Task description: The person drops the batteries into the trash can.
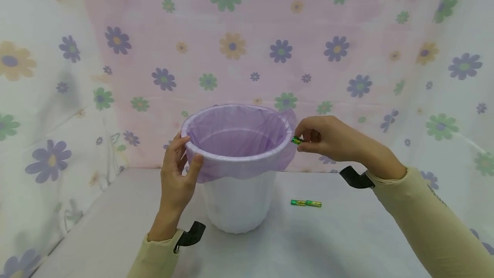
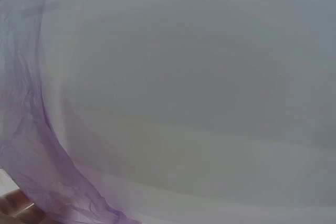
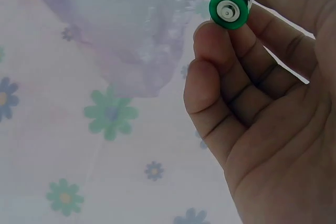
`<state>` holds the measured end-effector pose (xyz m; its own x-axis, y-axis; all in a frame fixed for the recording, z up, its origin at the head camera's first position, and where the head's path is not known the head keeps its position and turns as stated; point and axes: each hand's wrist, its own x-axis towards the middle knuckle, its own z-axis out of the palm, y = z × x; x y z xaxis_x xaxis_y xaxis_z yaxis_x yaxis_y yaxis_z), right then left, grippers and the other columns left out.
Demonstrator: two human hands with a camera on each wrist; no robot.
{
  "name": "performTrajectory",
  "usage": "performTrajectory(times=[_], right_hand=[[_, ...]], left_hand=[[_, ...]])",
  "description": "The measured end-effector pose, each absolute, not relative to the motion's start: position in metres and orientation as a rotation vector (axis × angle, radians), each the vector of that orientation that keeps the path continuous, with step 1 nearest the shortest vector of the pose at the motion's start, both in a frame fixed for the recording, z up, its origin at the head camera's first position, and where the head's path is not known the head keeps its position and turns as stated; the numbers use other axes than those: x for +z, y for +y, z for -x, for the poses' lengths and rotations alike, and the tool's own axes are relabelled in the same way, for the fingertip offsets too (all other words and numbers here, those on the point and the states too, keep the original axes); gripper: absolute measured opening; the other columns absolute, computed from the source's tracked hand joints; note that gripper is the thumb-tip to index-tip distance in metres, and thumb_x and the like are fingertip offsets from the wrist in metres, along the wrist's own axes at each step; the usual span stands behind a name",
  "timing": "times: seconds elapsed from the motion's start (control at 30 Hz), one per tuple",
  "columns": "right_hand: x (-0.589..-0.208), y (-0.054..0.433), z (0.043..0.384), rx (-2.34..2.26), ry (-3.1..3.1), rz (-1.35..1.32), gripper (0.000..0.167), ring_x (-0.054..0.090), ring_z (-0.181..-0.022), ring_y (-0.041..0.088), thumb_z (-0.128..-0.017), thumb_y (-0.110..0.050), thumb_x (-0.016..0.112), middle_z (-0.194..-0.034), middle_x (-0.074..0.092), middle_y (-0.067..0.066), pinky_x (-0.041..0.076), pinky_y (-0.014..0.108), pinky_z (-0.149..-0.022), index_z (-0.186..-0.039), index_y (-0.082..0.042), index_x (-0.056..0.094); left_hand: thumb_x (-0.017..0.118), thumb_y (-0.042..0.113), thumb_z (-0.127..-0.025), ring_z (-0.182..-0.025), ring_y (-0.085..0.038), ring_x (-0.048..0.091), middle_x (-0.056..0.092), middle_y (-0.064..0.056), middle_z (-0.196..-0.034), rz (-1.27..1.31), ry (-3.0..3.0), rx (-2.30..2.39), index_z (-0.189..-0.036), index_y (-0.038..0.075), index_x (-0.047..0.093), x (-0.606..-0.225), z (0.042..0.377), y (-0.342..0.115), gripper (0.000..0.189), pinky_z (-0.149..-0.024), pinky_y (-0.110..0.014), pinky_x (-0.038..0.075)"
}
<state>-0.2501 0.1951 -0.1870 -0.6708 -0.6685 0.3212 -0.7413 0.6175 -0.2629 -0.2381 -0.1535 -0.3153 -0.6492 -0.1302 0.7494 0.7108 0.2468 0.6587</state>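
Note:
A white trash can [image 1: 237,205] stands upright, lined with a thin purple bag [image 1: 235,168] folded over its rim. My left hand [image 1: 177,183] holds the can's left side at the rim, thumb on the bag's outer fold and fingers farther round. In the left wrist view, fingertips [image 2: 18,208] show at the lower left beside the bag. My right hand [image 1: 328,138] pinches a green battery [image 3: 229,10] between thumb and fingers, just outside the right rim. The battery's metal-tipped end faces the right wrist camera.
Two more green and gold batteries [image 1: 306,203] lie end to end on the white tabletop [image 1: 347,243], right of the can. Flower-patterned cloth [image 1: 247,20] hangs behind and along both sides. Each sleeve carries a black mount [image 1: 356,178] near the wrist.

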Motion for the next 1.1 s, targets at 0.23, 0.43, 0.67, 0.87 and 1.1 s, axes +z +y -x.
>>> performTrajectory(times=[0.23, 0.43, 0.67, 0.87, 1.1], right_hand=[[-0.174, 0.165, 0.27, 0.569, -2.639, -1.218, 0.015, 0.052, -0.068, 0.013, -0.086, -0.015, 0.072, -0.075, 0.057, -0.004, 0.048, 0.029, -0.062, -0.099, -0.012, 0.065], [-0.175, 0.141, 0.286, 0.635, -2.676, -1.209, 0.015, 0.053, -0.07, 0.014, -0.086, -0.015, 0.073, -0.074, 0.057, -0.002, 0.047, 0.03, -0.063, -0.097, -0.011, 0.065], [-0.179, 0.119, 0.303, 0.627, -2.723, -1.196, 0.014, 0.053, -0.071, 0.015, -0.085, -0.019, 0.073, -0.076, 0.057, 0.0, 0.047, 0.03, -0.065, -0.096, -0.013, 0.065], [-0.185, 0.107, 0.316, 0.606, -2.764, -1.158, 0.014, 0.052, -0.07, 0.015, -0.085, -0.02, 0.073, -0.075, 0.057, -0.001, 0.045, 0.029, -0.064, -0.095, -0.014, 0.066], [-0.194, 0.099, 0.324, 0.637, -2.805, -1.135, 0.012, 0.051, -0.069, 0.015, -0.086, -0.019, 0.072, -0.074, 0.057, -0.001, 0.045, 0.028, -0.064, -0.094, -0.013, 0.065]], left_hand=[[0.066, 0.007, -0.088, -0.133, -0.03, 0.04, 0.032, -0.007, -0.151, 0.522, -1.822, -1.474, -0.135, 0.007, 0.046, -0.316, 0.238, -0.155, 0.052, -0.106, -0.036, 0.038], [0.065, 0.007, -0.088, -0.134, -0.029, 0.039, 0.031, -0.008, -0.151, 0.524, -1.826, -1.476, -0.135, 0.006, 0.045, -0.314, 0.239, -0.154, 0.051, -0.106, -0.034, 0.038], [0.061, 0.002, -0.089, -0.132, -0.036, 0.039, 0.031, -0.02, -0.149, 0.506, -1.834, -1.474, -0.131, -0.006, 0.043, -0.296, 0.22, -0.146, 0.046, -0.106, -0.038, 0.038], [0.062, 0.005, -0.09, -0.132, -0.04, 0.039, 0.031, -0.021, -0.149, 0.519, -1.815, -1.489, -0.131, -0.005, 0.044, -0.292, 0.215, -0.144, 0.046, -0.106, -0.039, 0.038], [0.063, 0.002, -0.088, -0.133, -0.033, 0.039, 0.032, -0.016, -0.15, 0.505, -1.824, -1.486, -0.132, -0.003, 0.045, -0.304, 0.228, -0.149, 0.048, -0.105, -0.041, 0.038]])
